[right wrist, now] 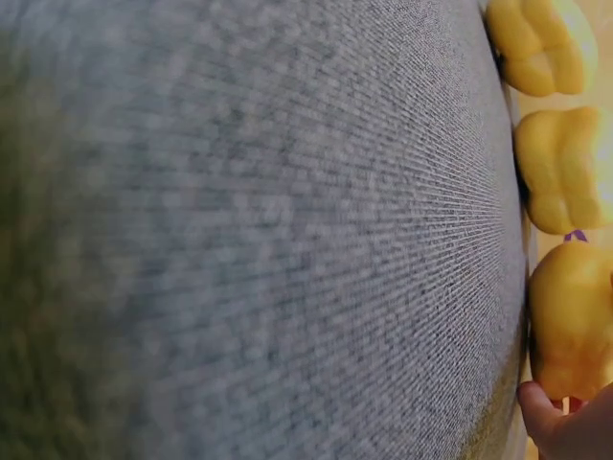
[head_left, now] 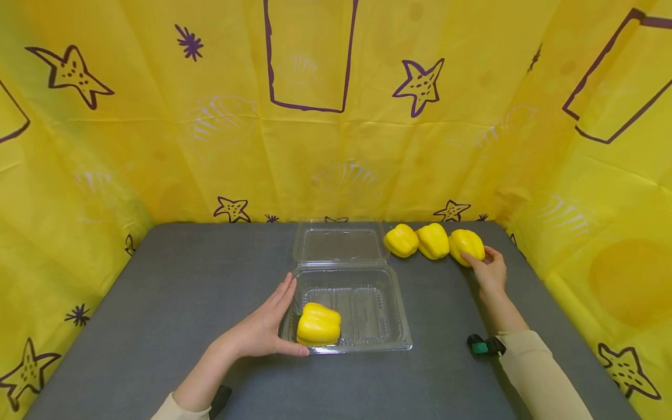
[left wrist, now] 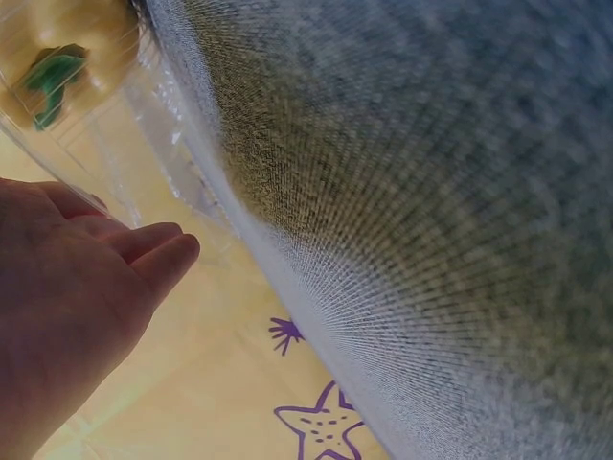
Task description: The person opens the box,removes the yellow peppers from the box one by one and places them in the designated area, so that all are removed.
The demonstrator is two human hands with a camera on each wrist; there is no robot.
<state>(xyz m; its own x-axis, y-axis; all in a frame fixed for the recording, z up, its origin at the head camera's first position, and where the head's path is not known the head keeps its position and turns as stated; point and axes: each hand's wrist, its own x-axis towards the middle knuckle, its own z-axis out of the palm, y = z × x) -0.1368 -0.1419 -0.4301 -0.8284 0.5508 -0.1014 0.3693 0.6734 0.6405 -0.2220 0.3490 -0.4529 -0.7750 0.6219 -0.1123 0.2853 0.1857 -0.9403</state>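
Note:
A clear plastic clamshell container (head_left: 362, 315) lies with its lid folded back, and one yellow bell pepper (head_left: 318, 324) sits in its near left corner. My left hand (head_left: 257, 326) rests against the container's left side, fingers straight and thumb at the near rim. That pepper's green stem (left wrist: 56, 81) shows through the plastic in the left wrist view. At the back right, my right hand (head_left: 489, 273) holds the rightmost yellow bell pepper (head_left: 466, 245) between thumb and fingers. In the right wrist view, the thumb touches this pepper (right wrist: 572, 321); the other fingers are mostly hidden.
Two more yellow bell peppers, one in the middle (head_left: 433, 241) and one beside the lid (head_left: 401, 241), stand in a row with the held one. The open lid (head_left: 341, 245) lies toward the back. A yellow patterned cloth (head_left: 336, 151) rises behind the grey table (head_left: 210, 274).

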